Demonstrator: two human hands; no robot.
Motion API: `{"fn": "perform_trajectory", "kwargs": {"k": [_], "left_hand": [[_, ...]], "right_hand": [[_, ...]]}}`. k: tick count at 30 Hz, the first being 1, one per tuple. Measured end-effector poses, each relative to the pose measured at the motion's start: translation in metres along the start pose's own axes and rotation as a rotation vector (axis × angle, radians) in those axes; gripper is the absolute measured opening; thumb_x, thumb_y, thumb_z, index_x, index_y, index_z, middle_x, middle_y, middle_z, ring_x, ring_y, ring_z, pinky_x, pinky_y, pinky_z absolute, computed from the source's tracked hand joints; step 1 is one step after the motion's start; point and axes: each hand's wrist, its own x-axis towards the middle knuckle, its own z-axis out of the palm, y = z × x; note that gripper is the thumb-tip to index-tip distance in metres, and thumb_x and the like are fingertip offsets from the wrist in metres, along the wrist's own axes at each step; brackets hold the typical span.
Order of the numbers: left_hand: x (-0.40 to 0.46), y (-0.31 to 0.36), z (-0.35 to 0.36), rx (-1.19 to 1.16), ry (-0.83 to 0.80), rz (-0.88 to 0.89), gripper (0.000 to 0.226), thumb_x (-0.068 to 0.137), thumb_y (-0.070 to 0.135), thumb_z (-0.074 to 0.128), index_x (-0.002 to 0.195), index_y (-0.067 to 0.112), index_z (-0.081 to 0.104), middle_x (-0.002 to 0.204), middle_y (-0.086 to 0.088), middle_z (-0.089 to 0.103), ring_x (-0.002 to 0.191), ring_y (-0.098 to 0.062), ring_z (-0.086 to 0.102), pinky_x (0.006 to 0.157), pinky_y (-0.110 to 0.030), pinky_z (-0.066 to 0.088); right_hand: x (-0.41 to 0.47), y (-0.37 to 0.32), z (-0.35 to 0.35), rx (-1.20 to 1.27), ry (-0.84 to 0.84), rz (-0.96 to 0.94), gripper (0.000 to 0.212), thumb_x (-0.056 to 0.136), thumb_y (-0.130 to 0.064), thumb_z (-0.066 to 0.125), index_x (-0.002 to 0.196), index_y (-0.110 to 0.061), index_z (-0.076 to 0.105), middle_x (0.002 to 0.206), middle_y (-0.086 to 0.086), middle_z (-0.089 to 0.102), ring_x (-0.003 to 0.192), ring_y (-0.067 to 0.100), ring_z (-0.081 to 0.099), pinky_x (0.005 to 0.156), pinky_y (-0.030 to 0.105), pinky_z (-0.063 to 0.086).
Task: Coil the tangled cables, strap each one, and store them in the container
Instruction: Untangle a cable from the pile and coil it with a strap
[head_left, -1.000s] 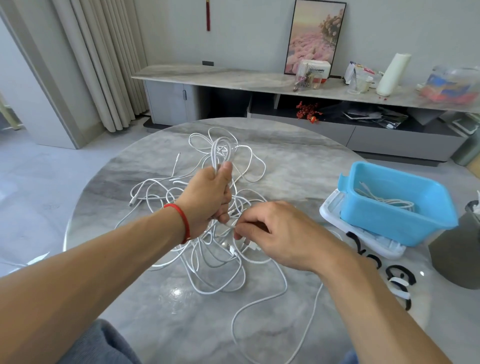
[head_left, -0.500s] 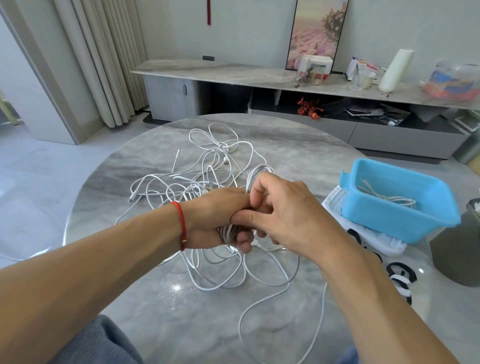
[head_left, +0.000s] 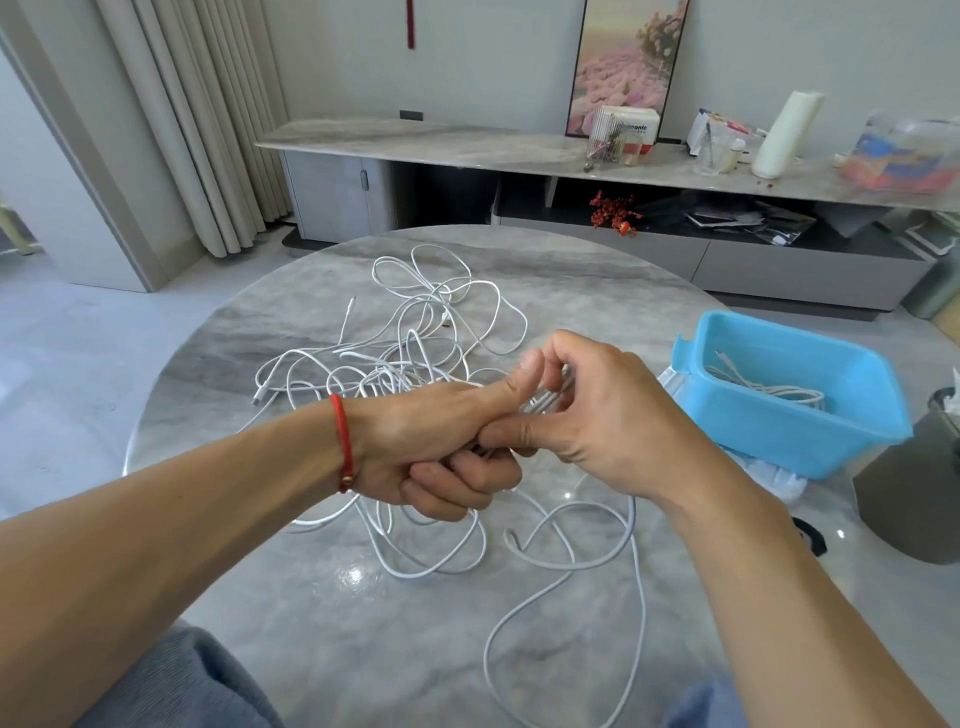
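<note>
A tangle of white cables (head_left: 415, 338) lies spread over the round marble table (head_left: 322, 623). My left hand (head_left: 431, 447), with a red string at the wrist, grips a small coil of white cable (head_left: 543, 400) above the table's middle. My right hand (head_left: 602, 415) meets it, its fingers curled round the same coil. Most of the coil is hidden between the hands. Loose loops of cable (head_left: 571, 551) hang and trail toward me. A blue container (head_left: 789, 431) at the right holds one coiled white cable (head_left: 769, 387).
The container stands on a white lid (head_left: 779, 478). A black strap (head_left: 813, 535) lies near the table's right edge. A grey bin (head_left: 914, 493) stands off the right side. A long sideboard (head_left: 519, 150) with clutter runs along the far wall.
My left hand came down from above the tangle and moved right. My right hand rose to meet it, and both now hold the coil. More cable has been drawn out of the pile.
</note>
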Motion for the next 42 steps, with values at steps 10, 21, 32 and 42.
{"fn": "perform_trajectory", "kwargs": {"k": [10,21,32,42], "left_hand": [[0.0,0.002,-0.019,0.509,0.133,-0.017,0.065,0.094,0.061,0.053,0.08,0.0,0.036,0.057,-0.006,0.022,0.041,-0.015,0.016,0.041,-0.018,0.02],[0.003,-0.009,-0.041,1.105,0.522,-0.119,0.051,0.089,0.067,0.054,0.084,0.017,0.048,0.073,-0.009,0.066,0.044,-0.019,0.061,0.046,-0.034,0.054],[0.008,-0.009,-0.03,0.865,0.593,0.076,0.057,0.09,0.067,0.044,0.075,0.013,0.047,0.055,0.005,0.057,0.037,-0.017,0.048,0.038,-0.027,0.043],[0.002,-0.01,-0.024,0.987,0.528,0.142,0.054,0.085,0.07,0.039,0.075,0.017,0.045,0.059,0.009,0.046,0.038,-0.003,0.045,0.043,-0.012,0.036]], "right_hand": [[-0.002,0.019,-0.017,0.149,-0.182,-0.013,0.036,0.085,-0.035,0.083,0.104,-0.037,0.052,0.063,-0.009,0.057,0.059,0.009,0.048,0.062,0.03,0.043],[-0.002,0.019,-0.016,-0.07,-0.048,0.046,0.017,0.084,-0.03,0.085,0.073,-0.023,0.073,0.055,-0.007,0.066,0.041,0.008,0.058,0.041,0.019,0.044],[0.005,0.021,-0.006,0.293,0.187,0.133,0.005,0.095,-0.012,0.074,0.091,-0.015,0.072,0.072,-0.001,0.072,0.057,0.026,0.074,0.061,0.044,0.065],[0.007,0.025,0.003,0.366,0.188,0.194,0.009,0.097,-0.006,0.069,0.091,-0.012,0.066,0.075,0.007,0.074,0.059,0.029,0.076,0.066,0.041,0.063]]}}
